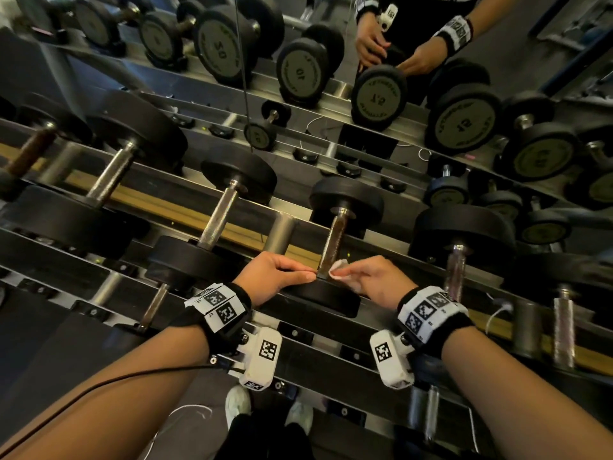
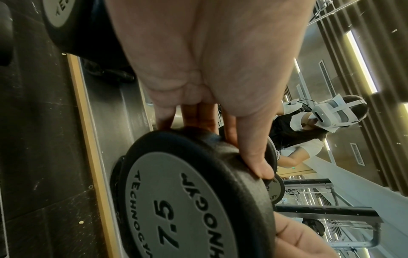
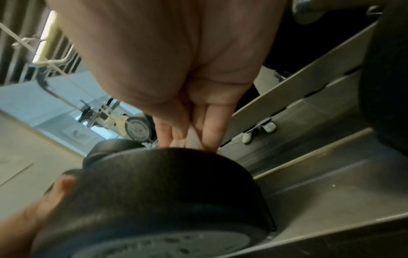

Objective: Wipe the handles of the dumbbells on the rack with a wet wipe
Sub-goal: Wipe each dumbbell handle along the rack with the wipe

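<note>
Wiping the near end of a dumbbell handle on the rack.
My right hand [image 1: 374,275] pinches the white wipe [image 1: 338,268] against the rusty handle [image 1: 333,242], right by the near weight [image 1: 323,298]. My left hand [image 1: 273,275] rests on that weight's rim, fingers [image 2: 253,157] straight, holding nothing. The dumbbell sits on the rack [image 1: 212,224]'s top row.

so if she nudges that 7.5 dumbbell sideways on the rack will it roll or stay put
Probably stays put: the 7.5 dumbbell has round heads, but they sit in the rack's cradles. It likely feels dense and stiff for its size, given the thick heads and metal handle. The left hand resting on the near head should steady it while the right hand holds the wet wipe against the handle.
</note>
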`<state>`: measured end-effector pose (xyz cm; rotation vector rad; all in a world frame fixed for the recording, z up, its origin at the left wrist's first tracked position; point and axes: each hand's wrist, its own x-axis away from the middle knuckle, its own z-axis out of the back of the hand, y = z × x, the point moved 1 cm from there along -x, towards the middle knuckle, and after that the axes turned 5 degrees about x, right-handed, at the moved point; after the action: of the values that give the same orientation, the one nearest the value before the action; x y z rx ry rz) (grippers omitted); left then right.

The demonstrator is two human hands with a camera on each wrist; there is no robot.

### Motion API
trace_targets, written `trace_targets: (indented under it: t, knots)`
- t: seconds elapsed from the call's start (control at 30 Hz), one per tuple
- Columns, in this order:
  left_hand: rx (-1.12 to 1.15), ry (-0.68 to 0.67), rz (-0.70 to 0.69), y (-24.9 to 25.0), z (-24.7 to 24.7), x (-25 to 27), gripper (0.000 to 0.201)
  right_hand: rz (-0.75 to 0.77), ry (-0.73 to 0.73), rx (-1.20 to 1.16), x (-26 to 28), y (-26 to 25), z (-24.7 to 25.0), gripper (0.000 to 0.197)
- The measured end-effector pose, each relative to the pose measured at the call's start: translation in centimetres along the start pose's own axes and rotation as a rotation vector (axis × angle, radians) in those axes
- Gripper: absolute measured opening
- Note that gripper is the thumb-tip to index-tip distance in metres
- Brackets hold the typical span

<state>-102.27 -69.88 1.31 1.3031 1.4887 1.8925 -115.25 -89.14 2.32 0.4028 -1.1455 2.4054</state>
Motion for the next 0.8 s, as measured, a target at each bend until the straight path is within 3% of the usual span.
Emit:
trace_targets:
  t: [0.13, 0.23, 0.63, 0.73, 0.8]
  knots:
    - [0.0, -0.005, 0.004, -0.2, 0.1, 0.0, 0.026, -0.022, 0.354, -0.377, -1.0, 0.1, 1.5, 0.037]
    - [-0.01, -0.008, 0.001, -0.2, 0.1, 0.0, 0.022, -0.055, 0.462, -0.35, -1.9, 0.0, 1.4, 0.029]
    - [-0.035, -0.001, 0.0, -0.2, 0.0, 0.0, 0.018, -0.068, 0.18, -0.049, -0.1, 0.0, -1.7, 0.027]
    - [0.011, 0.018, 0.005, 0.0, -0.2, 0.1, 0.013, -0.069, 0.07, -0.046, 0.4, -0.3, -1.6, 0.027]
    - [-0.002, 0.009, 0.018, 0.2, -0.2, 0.2, 0.01, -0.065, 0.089, -0.104, 0.7, -0.9, -1.2, 0.024]
